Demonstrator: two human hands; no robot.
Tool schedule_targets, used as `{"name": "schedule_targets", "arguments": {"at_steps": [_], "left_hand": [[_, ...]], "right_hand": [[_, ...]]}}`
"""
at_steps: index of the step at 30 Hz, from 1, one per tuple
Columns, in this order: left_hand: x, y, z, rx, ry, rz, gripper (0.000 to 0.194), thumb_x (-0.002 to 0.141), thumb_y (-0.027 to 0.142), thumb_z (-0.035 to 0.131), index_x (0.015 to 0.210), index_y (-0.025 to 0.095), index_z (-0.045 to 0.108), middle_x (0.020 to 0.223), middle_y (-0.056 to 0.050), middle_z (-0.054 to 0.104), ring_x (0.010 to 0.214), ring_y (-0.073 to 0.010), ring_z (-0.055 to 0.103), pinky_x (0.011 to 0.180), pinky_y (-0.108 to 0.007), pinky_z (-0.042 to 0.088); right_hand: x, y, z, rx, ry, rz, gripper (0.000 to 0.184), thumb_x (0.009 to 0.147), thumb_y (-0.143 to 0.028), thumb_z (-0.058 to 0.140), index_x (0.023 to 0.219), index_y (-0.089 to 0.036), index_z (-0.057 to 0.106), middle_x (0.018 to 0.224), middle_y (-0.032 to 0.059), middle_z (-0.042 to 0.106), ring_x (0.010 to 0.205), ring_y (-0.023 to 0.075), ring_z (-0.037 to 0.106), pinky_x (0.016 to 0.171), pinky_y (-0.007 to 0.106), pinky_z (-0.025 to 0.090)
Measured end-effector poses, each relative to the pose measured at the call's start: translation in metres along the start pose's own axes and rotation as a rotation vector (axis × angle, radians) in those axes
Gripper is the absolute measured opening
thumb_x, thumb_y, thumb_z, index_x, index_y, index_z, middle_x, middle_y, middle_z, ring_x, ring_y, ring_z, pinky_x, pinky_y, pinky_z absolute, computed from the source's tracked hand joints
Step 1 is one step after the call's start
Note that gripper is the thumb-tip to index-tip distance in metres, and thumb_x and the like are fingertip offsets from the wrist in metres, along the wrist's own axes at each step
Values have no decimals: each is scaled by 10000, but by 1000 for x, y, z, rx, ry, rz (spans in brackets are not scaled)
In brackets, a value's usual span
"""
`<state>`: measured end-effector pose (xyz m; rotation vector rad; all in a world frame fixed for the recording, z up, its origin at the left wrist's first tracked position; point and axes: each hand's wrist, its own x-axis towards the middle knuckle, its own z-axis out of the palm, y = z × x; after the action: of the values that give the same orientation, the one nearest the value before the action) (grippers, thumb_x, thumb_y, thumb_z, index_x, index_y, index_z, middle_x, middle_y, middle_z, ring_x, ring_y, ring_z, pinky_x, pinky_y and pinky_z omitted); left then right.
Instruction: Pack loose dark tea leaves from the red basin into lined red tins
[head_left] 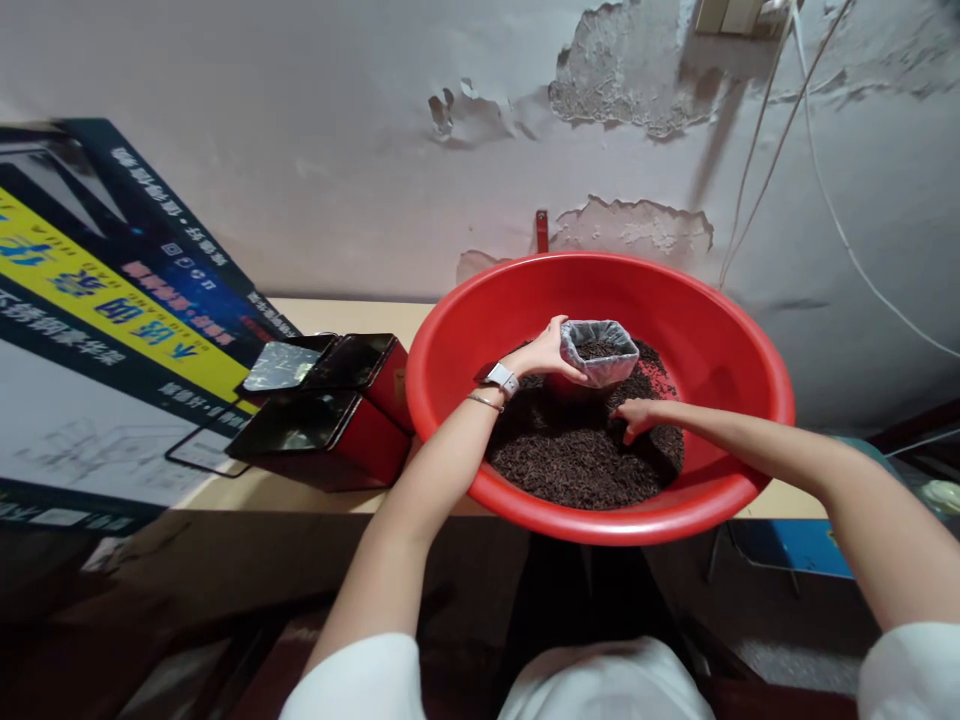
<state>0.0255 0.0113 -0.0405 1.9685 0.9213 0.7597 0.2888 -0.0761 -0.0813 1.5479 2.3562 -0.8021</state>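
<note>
1 person is working with 2 bare hands over 1 large, round, red plastic basin (600,525), which is standing on 1 cream-coloured table (360,315) beside the wall (337,150). In this basin, 1 wide heap of small, dark brown granules (585,470) is covering much of the bottom; the granules are lying too many for counting.

The left hand (544,352) is gripping 1 small, angular container with a clear plastic lining (604,370), with the thumb and fingers closing on its left side. This container is being inside the basin, above the heap, its mouth facing upward, and some dark granules are showing in it. The right hand (637,415) is touching the heap just in front of the container, its fingers bending downward; I cannot tell if it is gripping any granules. The left wrist is wearing 1 watch with a pale strap (497,376) and 1 thin bracelet (486,402).

Left of the basin, 2 red, box-shaped tins with dark insides, 1 nearer (360,445) and 1 farther (394,385), are standing side by side with their mouths open. Near them, 1 shiny silver flat piece (281,367) is showing. Farther left, 1 large printed board with a yellow stripe (150,330) is leaning.
</note>
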Motion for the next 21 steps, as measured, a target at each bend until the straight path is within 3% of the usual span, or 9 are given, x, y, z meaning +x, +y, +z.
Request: {"name": "schedule_targets", "arguments": {"at_steps": [4,8,10,13,16,18,21], "left_hand": [[1,-1,-3,8,12,-8,1367,356,396,961,1464,120,209,1472,-271,344,1395,-415,324,1166,-536,247],[0,1,-2,35,-4,-39,1263,434,436,936,1435,122,231,1455,-246,380,1359,-367,399,1140,-495,323],[1,1,-1,33,6,-37,1165,479,460,918,1398,122,288,1425,-233,415,1321,-351,447,1118,-486,357],[4,1,0,22,28,-12,1074,475,462,920,1335,125,372,1376,-215,462,1275,-349,486,1092,-497,383],[4,4,2,-22,17,13,983,474,441,926,1273,144,437,1298,-179,529,1225,-344,520,1070,-514,395],[2,7,3,-49,4,24,925,502,435,917,1250,159,449,1269,-156,549,1213,-332,528,1066,-510,398],[0,9,6,-29,41,-16,928,498,424,914,1238,156,425,1292,-161,524,1228,-333,512,1062,-503,401]], "right_hand": [[-11,0,-17,-138,35,44,496,754,-505,648,1217,-329,680,1260,-23,663,1224,290,564,977,339,488],[5,-10,-49,-319,35,91,630,631,-415,777,1230,-249,676,1174,73,696,1113,292,628,897,328,498],[3,-13,-75,-436,47,159,675,614,-386,794,1262,-266,652,1139,94,703,1057,304,650,830,350,509],[-12,-21,-125,-566,139,241,558,668,-401,759,1207,-291,667,1075,85,712,991,301,661,754,350,499],[-19,-44,-166,-546,298,192,465,706,-412,740,1143,-266,675,1021,72,708,949,267,657,749,320,480],[-11,-64,-177,-504,357,111,461,724,-409,736,1151,-250,661,1026,70,702,947,253,651,760,308,474],[9,-90,-169,-420,354,11,504,731,-403,751,1195,-245,633,1062,68,696,975,241,643,788,301,476]]}}
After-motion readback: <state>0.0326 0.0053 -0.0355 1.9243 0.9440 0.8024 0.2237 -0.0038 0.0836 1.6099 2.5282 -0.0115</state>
